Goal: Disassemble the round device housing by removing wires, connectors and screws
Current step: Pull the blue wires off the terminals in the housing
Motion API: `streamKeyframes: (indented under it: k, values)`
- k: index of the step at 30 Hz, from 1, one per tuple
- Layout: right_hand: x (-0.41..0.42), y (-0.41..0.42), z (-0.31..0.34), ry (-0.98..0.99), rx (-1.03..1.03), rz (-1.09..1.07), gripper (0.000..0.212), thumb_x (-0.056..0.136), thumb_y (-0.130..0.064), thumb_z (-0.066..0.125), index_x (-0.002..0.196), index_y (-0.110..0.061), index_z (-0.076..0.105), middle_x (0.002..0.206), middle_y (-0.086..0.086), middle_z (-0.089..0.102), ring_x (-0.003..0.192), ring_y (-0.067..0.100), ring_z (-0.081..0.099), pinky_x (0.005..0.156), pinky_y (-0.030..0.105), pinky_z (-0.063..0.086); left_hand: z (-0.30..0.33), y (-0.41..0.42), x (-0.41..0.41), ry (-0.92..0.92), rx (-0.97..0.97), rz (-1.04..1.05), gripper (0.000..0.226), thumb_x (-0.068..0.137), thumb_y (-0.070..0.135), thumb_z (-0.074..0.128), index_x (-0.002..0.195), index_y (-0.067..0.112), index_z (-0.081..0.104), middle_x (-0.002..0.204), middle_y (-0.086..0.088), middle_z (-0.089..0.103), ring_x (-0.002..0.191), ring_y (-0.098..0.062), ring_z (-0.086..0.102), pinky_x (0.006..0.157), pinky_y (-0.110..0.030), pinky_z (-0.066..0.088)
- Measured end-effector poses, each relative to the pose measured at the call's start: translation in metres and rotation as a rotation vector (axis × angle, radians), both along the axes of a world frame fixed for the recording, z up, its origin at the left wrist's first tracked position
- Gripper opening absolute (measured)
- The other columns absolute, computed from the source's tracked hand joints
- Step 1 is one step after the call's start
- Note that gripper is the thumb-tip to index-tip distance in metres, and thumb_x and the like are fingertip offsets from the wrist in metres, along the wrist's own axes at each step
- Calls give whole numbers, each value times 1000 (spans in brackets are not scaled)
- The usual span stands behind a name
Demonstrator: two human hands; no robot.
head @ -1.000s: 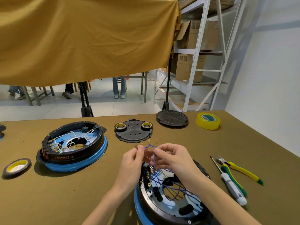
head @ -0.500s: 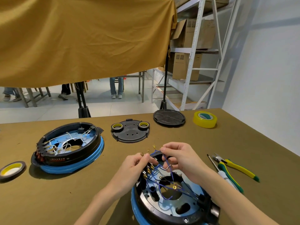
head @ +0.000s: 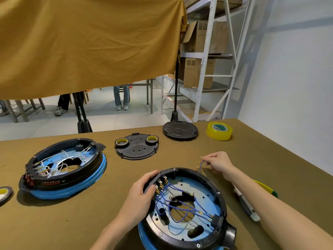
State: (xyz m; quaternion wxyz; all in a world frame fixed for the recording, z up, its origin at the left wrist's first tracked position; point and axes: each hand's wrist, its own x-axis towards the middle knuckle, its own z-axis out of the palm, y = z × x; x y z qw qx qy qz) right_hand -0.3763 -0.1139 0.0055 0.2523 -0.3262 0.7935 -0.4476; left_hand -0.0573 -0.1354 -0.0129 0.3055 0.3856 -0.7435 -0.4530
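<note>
A round black and blue device housing (head: 219, 195) lies open in front of me, with several blue wires (head: 178, 199) running across its inside to brass terminals. My left hand (head: 142, 195) grips the housing's left rim beside a row of connectors. To the right of the housing, my right hand (head: 219, 162) pinches a short loose blue wire (head: 201, 164) with brass ring terminals, held just above the table.
A second round housing (head: 63, 168) with white wires sits at the left. Behind lie a black plate (head: 137, 147) carrying two tape rolls, a black round lid (head: 180, 130) and a yellow tape roll (head: 219, 130). A screwdriver (head: 246, 206) and pliers (head: 264, 186) lie at the right; another tape roll (head: 4, 193) sits far left.
My right hand has pulled a short blue wire off the housing and carried it out to the right. My left hand has moved from the wires to the housing's left rim.
</note>
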Motion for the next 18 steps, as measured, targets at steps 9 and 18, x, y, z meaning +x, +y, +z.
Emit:
streamKeyframes:
  k: [9, 18]
  values:
    - [10, -2, 0, 467, 74, 68, 25, 101, -17, 54, 82, -19, 71, 88, 3, 68, 87, 22, 62, 83, 31, 49, -3, -2, -1, 21, 35, -12, 40, 107, 13, 48, 140, 34, 54, 139, 13, 59, 132, -11, 53, 115, -46, 41]
    - [24, 5, -6, 431, 238, 299, 31, 100, -27, 57, 79, -8, 71, 70, 7, 65, 72, 23, 62, 71, 33, 47, -5, -3, -1, 56, 51, -18, 40, 107, 12, 48, 136, 37, 56, 134, 13, 62, 123, -5, 58, 101, -31, 49]
